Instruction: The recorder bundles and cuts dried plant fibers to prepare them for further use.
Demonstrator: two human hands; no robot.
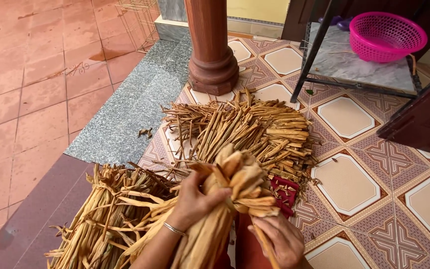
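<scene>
The left hand (195,199) has its fingers curled tight around a thick bundle of dried tan leaf stalks (235,174), gripping it just below the cut ends, which fan out upward and away from the person. A thin silver bangle (174,229) sits on that wrist. The right hand (282,239) lies lower, at the bundle's right side, fingers loosely bent and pinching a single thin strip (265,246) that runs down toward the bottom edge; how firmly it holds cannot be told. Under the bundle's head a red cloth (285,192) shows, littered with small scraps. Beyond it, a loose heap of shorter dried stalks (245,129) lies spread on the patterned floor tiles (349,184). To the left, a second tied sheaf (105,214) rests across the edge of the tiles. Farther off stand a reddish wooden pillar (212,45) on a round base, and a pink plastic basket (386,36) on a low stone-topped stand (359,69).
</scene>
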